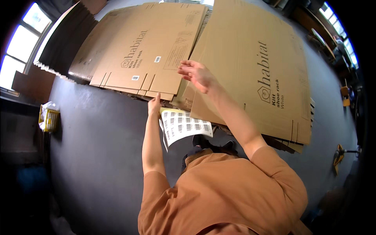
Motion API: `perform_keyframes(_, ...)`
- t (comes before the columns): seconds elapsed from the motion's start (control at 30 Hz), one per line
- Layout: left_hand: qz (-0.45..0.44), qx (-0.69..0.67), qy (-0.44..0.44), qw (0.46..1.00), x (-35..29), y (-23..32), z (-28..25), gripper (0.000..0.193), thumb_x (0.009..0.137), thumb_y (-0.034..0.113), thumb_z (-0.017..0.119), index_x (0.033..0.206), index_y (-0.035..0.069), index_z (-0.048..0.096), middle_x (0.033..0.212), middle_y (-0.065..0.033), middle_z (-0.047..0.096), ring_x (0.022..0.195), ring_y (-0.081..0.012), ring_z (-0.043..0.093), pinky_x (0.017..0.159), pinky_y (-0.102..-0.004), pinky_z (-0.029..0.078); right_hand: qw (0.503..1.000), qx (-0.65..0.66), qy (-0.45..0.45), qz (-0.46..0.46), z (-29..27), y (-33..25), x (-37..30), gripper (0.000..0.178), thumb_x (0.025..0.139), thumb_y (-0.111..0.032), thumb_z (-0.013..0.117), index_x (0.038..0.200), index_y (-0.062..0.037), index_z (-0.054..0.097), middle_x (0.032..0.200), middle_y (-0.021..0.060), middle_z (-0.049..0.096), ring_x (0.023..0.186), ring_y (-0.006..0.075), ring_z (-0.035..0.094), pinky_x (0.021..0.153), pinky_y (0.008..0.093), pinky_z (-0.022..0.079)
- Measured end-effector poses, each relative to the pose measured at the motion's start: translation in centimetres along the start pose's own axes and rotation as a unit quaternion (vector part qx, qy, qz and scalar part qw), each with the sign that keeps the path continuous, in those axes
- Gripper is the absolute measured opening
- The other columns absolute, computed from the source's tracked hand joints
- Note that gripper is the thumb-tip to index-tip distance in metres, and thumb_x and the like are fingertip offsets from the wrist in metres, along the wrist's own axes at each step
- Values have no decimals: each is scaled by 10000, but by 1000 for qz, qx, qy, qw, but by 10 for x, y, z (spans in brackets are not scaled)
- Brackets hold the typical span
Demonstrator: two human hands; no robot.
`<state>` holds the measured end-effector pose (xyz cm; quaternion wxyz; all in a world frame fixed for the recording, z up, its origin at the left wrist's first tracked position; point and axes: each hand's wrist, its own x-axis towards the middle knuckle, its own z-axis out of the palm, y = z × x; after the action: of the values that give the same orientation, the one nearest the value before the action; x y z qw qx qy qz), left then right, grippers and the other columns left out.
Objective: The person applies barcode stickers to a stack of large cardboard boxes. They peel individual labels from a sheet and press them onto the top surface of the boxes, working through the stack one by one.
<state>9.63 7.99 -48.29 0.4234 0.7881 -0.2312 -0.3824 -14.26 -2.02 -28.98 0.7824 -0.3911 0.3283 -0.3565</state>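
My left hand (154,105) is closed on the left edge of a white sheet of barcode labels (186,123), thumb pointing up. The sheet bends downward in front of my body, beside the near edge of the flat cardboard. Over the gap between two stacks, my right hand (199,77) hangs in the air with its fingers loosely bent and a little apart; I see nothing in them. To the left lies a stack of flattened brown cartons (111,51) whose top one bears two small white labels (157,59). At the right is another stack of flattened cartons (239,58), partly behind my right forearm.
A dark-sided stack of sheets (64,43) stands at the far left. On the grey floor (98,149) there is a yellow basket with a white bag (49,117) at the left. A yellow and black object (338,158) is at the right. Windows (23,43) line the left side.
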Motion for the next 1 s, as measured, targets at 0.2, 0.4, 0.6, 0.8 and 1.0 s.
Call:
perform_keyframes(0.2, 85, 129, 161, 975, 76, -54, -81, 463, 934, 389, 602, 902, -58, 717, 748, -139, 722, 653, -209, 660, 650, -349, 510, 998, -36, 38, -45, -66, -37, -76, 234, 952, -152, 567, 1154, -33, 578, 1052, 55, 646, 936, 116, 616, 810, 255, 469)
perform_keyframes(0.4, 77, 233, -115, 962, -56, 121, -35, 528, 977, 430, 516, 896, -60, 696, 655, -122, 683, 595, -184, 640, 646, -312, 501, 973, -226, 29, -45, -111, -49, -142, 359, 946, -160, 600, 1261, 2, 543, 1109, 82, 638, 998, 144, 606, 896, 290, 473)
perform_keyframes(0.6, 246, 175, -223, 927, -201, 237, -23, 276, 952, 234, 611, 941, -27, 701, 632, -34, 603, 532, -83, 562, 524, -241, 430, 862, -447, -177, -160, -64, -52, -151, 607, 845, -210, 723, 1358, 1, 474, 1260, 154, 585, 1194, 268, 552, 1000, 365, 448)
perform_keyframes(0.8, 389, 30, -203, 898, -228, 265, 20, 173, 976, 129, 599, 958, -18, 689, 747, -14, 629, 535, -57, 502, 489, -195, 406, 871, -455, -147, -113, -76, -52, -170, 604, 787, -198, 776, 1307, -15, 529, 1208, 133, 615, 1127, 227, 578, 968, 334, 459)
perform_keyframes(1.0, 505, 36, -156, 848, -209, 267, 76, 192, 977, 179, 611, 949, 14, 707, 632, 5, 570, 554, -61, 496, 518, -212, 403, 934, -335, -86, -93, -143, -73, -201, 306, 798, -108, 747, 1065, 7, 654, 888, 76, 687, 823, 151, 633, 759, 298, 512)
